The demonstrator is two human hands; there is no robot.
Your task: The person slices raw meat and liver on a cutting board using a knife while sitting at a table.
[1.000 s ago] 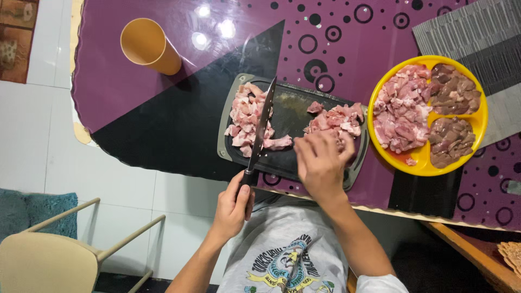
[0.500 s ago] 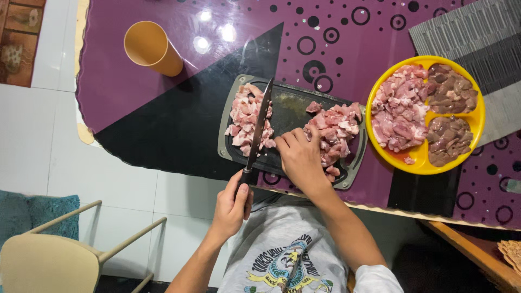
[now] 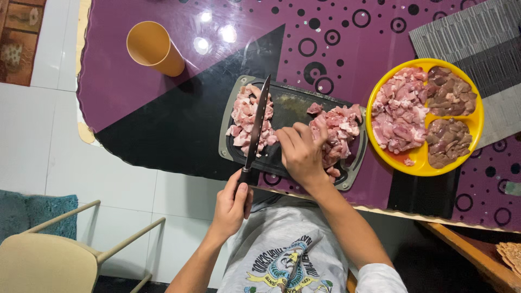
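Note:
My left hand (image 3: 232, 203) grips the handle of a long knife (image 3: 257, 122), whose blade lies across a pile of cut pink meat (image 3: 245, 119) at the left of a dark cutting board (image 3: 286, 108). My right hand (image 3: 301, 154) rests on the board, its fingers curled against a second pile of uncut meat pieces (image 3: 337, 130) at the right. It touches the meat; I cannot tell whether it grips a piece.
A yellow divided plate (image 3: 477, 122) right of the board holds pink meat and darker liver pieces. An orange cup (image 3: 153, 48) stands at the back left of the purple patterned table (image 3: 163, 92). A grey mat (image 3: 477, 38) lies at the back right. A chair (image 3: 49, 260) stands lower left.
My right hand drew back from the right pile toward the board's middle, then shifted slightly right onto the meat again. The knife blade moved left onto the cut pile.

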